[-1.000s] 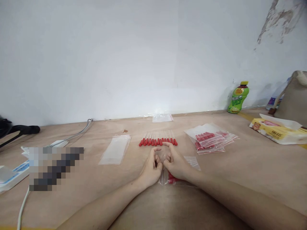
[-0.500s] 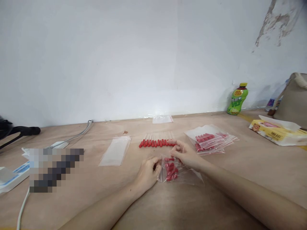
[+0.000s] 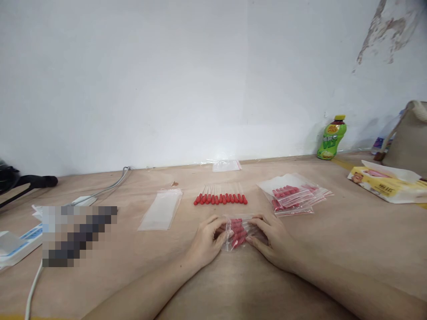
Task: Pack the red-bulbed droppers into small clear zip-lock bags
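Observation:
Just in front of me lies a clear zip bag (image 3: pixel 230 242) with several red-bulbed droppers (image 3: pixel 237 232) inside. My left hand (image 3: pixel 209 238) pinches the bag at its left end, by the red bulbs. At the other side my right hand (image 3: pixel 274 240) grips the bag around the clear stems, thumb and fingers curled; the far end of the bag is hidden under this hand. Beyond both hands, a row of loose droppers (image 3: pixel 220 198) lies side by side, red bulbs toward me and thin clear stems pointing to the wall.
Filled zip bags (image 3: pixel 293 195) are piled right of the row. Empty bags (image 3: pixel 160 210) lie to the left, another bag (image 3: pixel 227 166) by the wall. Farther right are a green bottle (image 3: pixel 332 138) and a yellow tissue pack (image 3: pixel 383 184). A power strip (image 3: pixel 25 242) and cable (image 3: pixel 33 284) occupy the left.
My right hand has come back from the right end of the dropper row and down onto the bag, closing on its right part. My left hand stays at the bag's left end.

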Motion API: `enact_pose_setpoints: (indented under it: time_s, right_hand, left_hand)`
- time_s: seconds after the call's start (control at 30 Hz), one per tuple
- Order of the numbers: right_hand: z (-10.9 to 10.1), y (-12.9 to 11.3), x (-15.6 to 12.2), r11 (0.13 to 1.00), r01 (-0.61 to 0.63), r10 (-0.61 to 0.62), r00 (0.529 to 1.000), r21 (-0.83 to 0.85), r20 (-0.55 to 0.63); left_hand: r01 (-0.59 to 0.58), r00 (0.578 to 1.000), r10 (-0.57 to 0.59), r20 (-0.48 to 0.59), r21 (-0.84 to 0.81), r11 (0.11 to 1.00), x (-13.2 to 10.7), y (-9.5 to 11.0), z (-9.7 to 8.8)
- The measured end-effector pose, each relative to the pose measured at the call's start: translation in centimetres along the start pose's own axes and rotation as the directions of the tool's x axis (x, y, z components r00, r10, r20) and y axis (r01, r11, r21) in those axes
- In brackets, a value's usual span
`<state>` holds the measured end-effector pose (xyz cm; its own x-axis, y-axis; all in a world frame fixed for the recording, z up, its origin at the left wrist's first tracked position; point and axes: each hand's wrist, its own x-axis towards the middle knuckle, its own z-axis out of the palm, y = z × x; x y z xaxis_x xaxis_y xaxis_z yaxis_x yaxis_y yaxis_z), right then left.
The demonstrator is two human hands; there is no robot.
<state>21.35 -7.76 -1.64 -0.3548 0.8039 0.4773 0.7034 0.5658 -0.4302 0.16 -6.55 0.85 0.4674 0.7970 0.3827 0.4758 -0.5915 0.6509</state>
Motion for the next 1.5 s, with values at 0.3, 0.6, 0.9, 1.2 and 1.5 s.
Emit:
enact_pose_setpoints:
  time_s: [0.3, 0.6, 0.9, 1.2, 1.5]
  right_hand:
    - [-0.1, 0.0, 0.2, 0.999, -0.035, 0.035, 0.999, 0.003, -0.032]
    - [-0.6, 0.6, 0.3, 0.999, 0.025, -0.026, 0.999, 0.042, 0.024]
    - [-0.9, 0.6, 0.5, 0.997, 0.048, -0.05, 0.999, 0.061, 0.021]
    - [-1.0, 0.8, 0.3, 0.997, 0.036, -0.038, 0.999, 0.061, 0.025]
    - [-0.9, 0.8, 0.4, 0.998, 0.036, -0.038, 0.999, 0.054, 0.039]
  left_hand:
    - [-0.12, 0.972, 0.101, 0.212, 0.08, 0.989, 0.1, 0.6, -1.0]
    - [-0.321, 0.941, 0.257, 0.222, 0.332, 0.887, -0.4, -0.3, -0.5]
    - [-0.388, 0.918, 0.328, 0.225, 0.323, 0.864, 0.2, -0.9, 0.0]
    - [-0.146, 0.95, 0.128, 0.285, 0.04, 0.989, 1.3, -0.5, -4.5]
    - [0.134, 0.974, -0.088, -0.208, 0.218, 0.967, 2.7, -4.4, -14.5]
